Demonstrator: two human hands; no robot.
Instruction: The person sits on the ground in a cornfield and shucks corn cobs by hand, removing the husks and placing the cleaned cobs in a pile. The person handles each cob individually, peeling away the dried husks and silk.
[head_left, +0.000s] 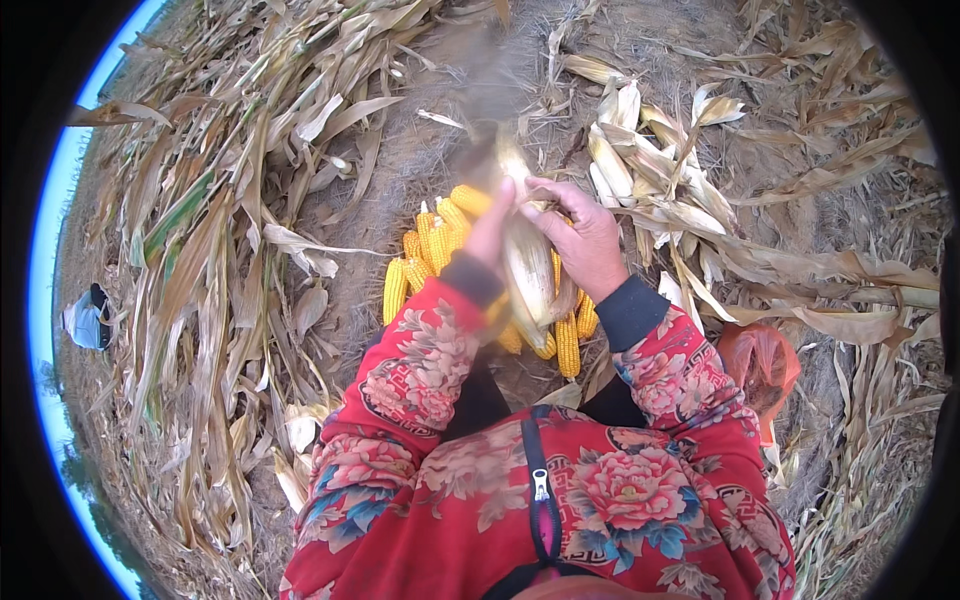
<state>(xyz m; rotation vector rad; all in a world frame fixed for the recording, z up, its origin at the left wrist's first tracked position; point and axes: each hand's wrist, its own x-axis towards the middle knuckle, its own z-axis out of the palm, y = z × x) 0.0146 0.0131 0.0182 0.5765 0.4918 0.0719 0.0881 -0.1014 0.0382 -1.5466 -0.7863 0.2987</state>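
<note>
Before me is an ear of corn in its pale dry husk (529, 266), pointing away from my body. My right hand (583, 238) pinches the husk near its far end between thumb and fingers. Close against the other side is my left hand (491, 225), blurred; its fingers are partly hidden, and its grip is unclear. A brownish smear of husk or silk shows just beyond it. Under and around the held ear lies a pile of bare yellow corn cobs (435, 244), partly covered by my hands and sleeves. More yellow cobs (568, 345) lie nearer to me.
Several husked ears (619, 161) lie in a heap at the far right. An orange mesh bag (761, 367) rests beside my right sleeve. Dry corn stalks (217, 225) cover the ground at left, and more stalks (847, 277) lie right. Another person (88, 319) is far left.
</note>
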